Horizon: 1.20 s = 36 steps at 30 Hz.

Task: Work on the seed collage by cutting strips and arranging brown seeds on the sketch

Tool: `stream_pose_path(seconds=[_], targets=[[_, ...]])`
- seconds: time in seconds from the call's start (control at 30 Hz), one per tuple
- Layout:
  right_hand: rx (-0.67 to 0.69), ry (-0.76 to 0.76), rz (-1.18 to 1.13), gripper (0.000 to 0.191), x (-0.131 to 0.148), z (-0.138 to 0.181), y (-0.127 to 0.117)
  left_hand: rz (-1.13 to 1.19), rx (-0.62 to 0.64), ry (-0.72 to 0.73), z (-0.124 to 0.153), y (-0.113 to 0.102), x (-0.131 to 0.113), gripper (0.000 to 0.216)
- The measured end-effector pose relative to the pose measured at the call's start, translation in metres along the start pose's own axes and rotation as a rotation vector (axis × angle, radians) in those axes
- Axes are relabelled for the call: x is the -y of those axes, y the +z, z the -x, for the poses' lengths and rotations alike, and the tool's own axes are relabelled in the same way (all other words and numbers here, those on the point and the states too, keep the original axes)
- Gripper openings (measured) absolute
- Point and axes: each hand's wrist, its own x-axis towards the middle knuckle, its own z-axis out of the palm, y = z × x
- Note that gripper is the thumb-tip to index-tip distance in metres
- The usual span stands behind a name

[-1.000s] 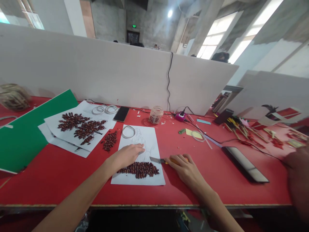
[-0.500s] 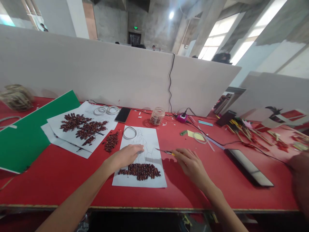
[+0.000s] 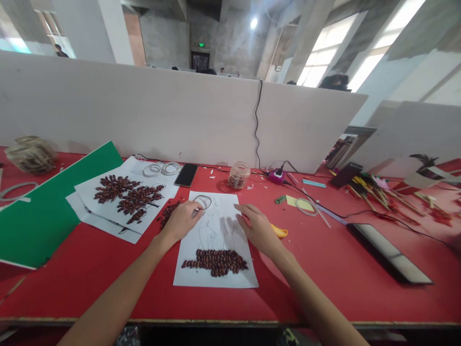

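Note:
A white sheet (image 3: 190, 271) with a faint pencil figure lies on the red table (image 3: 90, 269) in front of me. A band of brown seeds (image 3: 216, 262) is stuck across its lower part. My left hand (image 3: 182, 218) rests on the sheet's upper left corner, fingertips touching a tape ring (image 3: 205, 201). Over the sheet's right side, my right hand (image 3: 257, 228) lies palm down. The yellow handle of a knife (image 3: 281, 232) sticks out beneath it; the blade is hidden. A loose seed pile (image 3: 166, 214) sits just left of my left hand.
To the left lie sheets with a seed tree (image 3: 126, 192), a green board (image 3: 36, 216) and two tape rings (image 3: 162, 169). A phone (image 3: 186, 174), a small jar (image 3: 238, 175) and a purple charger (image 3: 277, 176) stand behind. A dark tablet (image 3: 391, 252) and craft sticks (image 3: 370, 192) lie right.
My left hand slid up the sheet to the tape ring. My right hand moved left with the knife, from the bare table onto the sheet. The view tilted down a little.

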Motion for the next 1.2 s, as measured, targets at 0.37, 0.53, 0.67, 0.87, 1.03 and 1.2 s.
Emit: stream_pose_path(seconds=[0.37, 0.53, 0.67, 0.87, 1.03, 1.2], targets=[[-0.082, -0.102, -0.443, 0.041, 0.042, -0.016, 0.058, 0.466, 0.033, -0.059, 0.01, 0.011, -0.013, 0.026], [-0.103, 0.001, -0.586, 0.018, 0.04, -0.016, 0.055, 0.418, 0.037, -0.045, 0.01, 0.007, -0.017, 0.029], [-0.098, 0.144, -0.779, 0.01, 0.039, -0.019, 0.056, 0.367, 0.027, -0.008, 0.009, 0.005, -0.02, 0.026], [-0.065, 0.257, -0.945, 0.025, 0.032, -0.022, 0.06, 0.312, 0.064, 0.004, 0.009, 0.003, -0.016, 0.026], [-0.113, 0.371, -1.059, 0.034, 0.022, -0.023, 0.064, 0.319, 0.045, 0.005, 0.008, 0.006, -0.011, 0.027], [-0.142, 0.401, -1.082, 0.046, 0.017, -0.022, 0.061, 0.291, 0.017, 0.02, 0.007, 0.01, -0.008, 0.027]])
